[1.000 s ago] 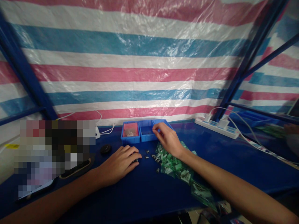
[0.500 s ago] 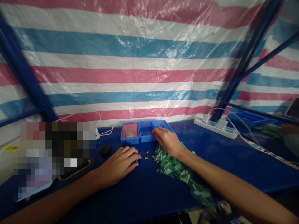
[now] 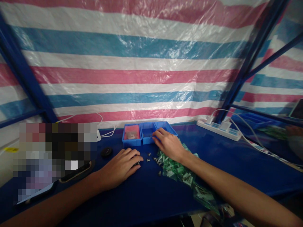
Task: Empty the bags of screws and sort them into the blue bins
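My left hand (image 3: pixel 123 167) rests on the blue table, its fingers and thumb curled around a few small metal screws (image 3: pixel 136 164), partly hidden under the fingertips. My right hand (image 3: pixel 169 145) hangs at the front edge of the blue bins, fingertips bent close together near the middle bin (image 3: pixel 147 140); whatever they pinch is too small to make out. Loose screws (image 3: pixel 148 160) lie between the hands. Under my right wrist spreads a pile of green plastic bags (image 3: pixel 177 167) with pale pieces in them. The right-hand bin (image 3: pixel 169 127) is partly covered by my right hand.
The left bin (image 3: pixel 132 143) holds a pink lining and a small clear bag. A round black object (image 3: pixel 106 152) sits beside my left hand. At the back right lies a white power strip (image 3: pixel 219 130) with plugs and cables. A blurred-out patch covers the left side.
My right hand has shifted slightly left and down, uncovering more of the right-hand bin. My left hand has stayed in place.
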Demonstrator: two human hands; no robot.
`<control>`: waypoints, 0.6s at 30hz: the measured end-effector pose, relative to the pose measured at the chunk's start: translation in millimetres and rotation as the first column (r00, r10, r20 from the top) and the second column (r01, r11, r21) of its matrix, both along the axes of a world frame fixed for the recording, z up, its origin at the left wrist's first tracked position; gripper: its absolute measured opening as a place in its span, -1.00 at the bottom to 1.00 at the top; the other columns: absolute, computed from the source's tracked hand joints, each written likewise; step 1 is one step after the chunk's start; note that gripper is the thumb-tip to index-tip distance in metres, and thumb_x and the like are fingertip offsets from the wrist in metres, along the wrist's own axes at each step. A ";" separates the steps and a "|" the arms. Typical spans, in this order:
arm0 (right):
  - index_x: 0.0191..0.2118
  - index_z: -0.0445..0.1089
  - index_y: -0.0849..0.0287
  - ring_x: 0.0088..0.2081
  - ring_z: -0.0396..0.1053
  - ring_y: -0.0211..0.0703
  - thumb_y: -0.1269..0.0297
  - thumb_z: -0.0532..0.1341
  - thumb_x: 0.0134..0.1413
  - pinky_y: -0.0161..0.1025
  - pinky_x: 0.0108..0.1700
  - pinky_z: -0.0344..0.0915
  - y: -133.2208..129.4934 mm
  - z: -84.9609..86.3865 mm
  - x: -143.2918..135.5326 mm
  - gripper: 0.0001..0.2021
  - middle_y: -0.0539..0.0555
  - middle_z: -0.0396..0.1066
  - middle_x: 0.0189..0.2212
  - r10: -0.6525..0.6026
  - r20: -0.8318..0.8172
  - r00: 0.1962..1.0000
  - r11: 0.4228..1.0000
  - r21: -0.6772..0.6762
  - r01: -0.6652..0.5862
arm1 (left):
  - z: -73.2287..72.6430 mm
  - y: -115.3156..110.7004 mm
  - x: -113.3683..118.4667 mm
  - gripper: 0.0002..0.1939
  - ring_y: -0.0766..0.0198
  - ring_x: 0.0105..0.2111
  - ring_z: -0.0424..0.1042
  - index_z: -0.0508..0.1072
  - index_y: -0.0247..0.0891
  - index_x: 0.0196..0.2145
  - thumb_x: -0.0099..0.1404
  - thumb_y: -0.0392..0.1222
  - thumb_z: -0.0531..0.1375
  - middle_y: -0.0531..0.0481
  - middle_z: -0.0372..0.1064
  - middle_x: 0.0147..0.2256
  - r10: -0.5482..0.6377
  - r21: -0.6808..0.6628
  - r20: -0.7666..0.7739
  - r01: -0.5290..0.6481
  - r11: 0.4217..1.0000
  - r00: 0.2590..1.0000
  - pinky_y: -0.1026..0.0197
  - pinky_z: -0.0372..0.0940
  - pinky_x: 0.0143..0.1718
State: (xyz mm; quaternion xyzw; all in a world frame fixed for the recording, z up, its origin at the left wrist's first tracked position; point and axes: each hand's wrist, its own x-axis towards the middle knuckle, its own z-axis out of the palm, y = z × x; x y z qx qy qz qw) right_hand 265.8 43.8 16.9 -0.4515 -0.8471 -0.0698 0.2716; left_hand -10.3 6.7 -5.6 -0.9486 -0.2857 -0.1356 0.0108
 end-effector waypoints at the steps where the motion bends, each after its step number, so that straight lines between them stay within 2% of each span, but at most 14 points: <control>1: 0.04 0.44 0.14 -0.12 0.49 0.02 0.29 0.10 0.51 -0.14 -0.17 0.37 -0.5 -0.2 -0.1 -0.81 0.22 0.46 -0.02 0.044 -0.001 0.999 0.999 -0.007 -0.044 | -0.4 0.4 0.1 -0.74 0.06 0.07 0.36 0.45 -0.13 0.16 0.60 -0.15 0.12 -0.05 0.42 0.11 0.001 -0.001 -0.003 -0.001 1.000 1.000 0.01 0.22 0.13; 4: 0.05 0.43 0.15 -0.14 0.49 -0.03 0.20 0.09 0.53 -0.16 -0.16 0.35 -3.6 -0.8 -1.9 -0.77 0.19 0.46 -0.02 0.179 0.005 0.984 0.982 -0.056 -0.179 | -1.0 1.1 0.6 -0.74 0.05 0.07 0.36 0.44 -0.15 0.16 0.60 -0.14 0.11 -0.05 0.41 0.11 0.003 -0.001 -0.016 -0.003 1.000 1.000 0.00 0.23 0.12; 9: -0.02 0.44 0.13 -0.33 0.45 -0.14 -0.01 0.26 0.40 -0.22 -0.23 0.27 -8.2 -3.7 -6.4 -0.70 0.05 0.51 -0.24 0.367 0.050 0.929 0.909 -0.230 -0.346 | -0.1 0.5 0.8 -0.74 0.06 0.06 0.37 0.44 -0.15 0.16 0.60 -0.15 0.12 -0.05 0.42 0.09 -0.001 -0.001 -0.017 0.001 1.000 1.000 0.01 0.24 0.09; 13: -0.11 0.41 0.15 -0.28 0.46 -0.13 0.12 0.29 0.40 -0.22 -0.18 0.27 -6.0 -6.3 -5.9 -0.81 0.04 0.50 -0.28 0.449 0.036 0.893 0.859 -0.292 -0.420 | 1.4 -0.5 1.2 -0.75 0.06 0.04 0.37 0.44 -0.15 0.15 0.60 -0.15 0.12 -0.05 0.42 0.08 -0.002 0.004 -0.011 0.002 1.000 1.000 0.03 0.24 0.07; 15: -0.12 0.39 0.15 -0.22 0.48 -0.11 0.22 0.24 0.45 -0.22 -0.14 0.29 -4.7 -6.8 -4.7 -0.88 0.07 0.50 -0.24 0.453 0.023 0.891 0.854 -0.297 -0.427 | 2.0 -0.8 1.4 -0.75 0.06 0.04 0.37 0.44 -0.16 0.15 0.60 -0.15 0.13 -0.05 0.42 0.07 -0.002 0.009 -0.009 0.002 1.000 1.000 0.02 0.24 0.08; 18: -0.09 0.36 0.15 -0.17 0.49 -0.08 0.24 0.19 0.48 -0.20 -0.10 0.31 -4.3 -7.1 -3.9 -0.90 0.09 0.50 -0.20 0.439 0.021 0.898 0.862 -0.292 -0.415 | 2.2 -0.8 1.3 -0.74 0.05 0.04 0.37 0.44 -0.15 0.16 0.60 -0.16 0.12 -0.06 0.42 0.08 -0.002 0.010 -0.008 0.002 1.000 1.000 0.02 0.24 0.09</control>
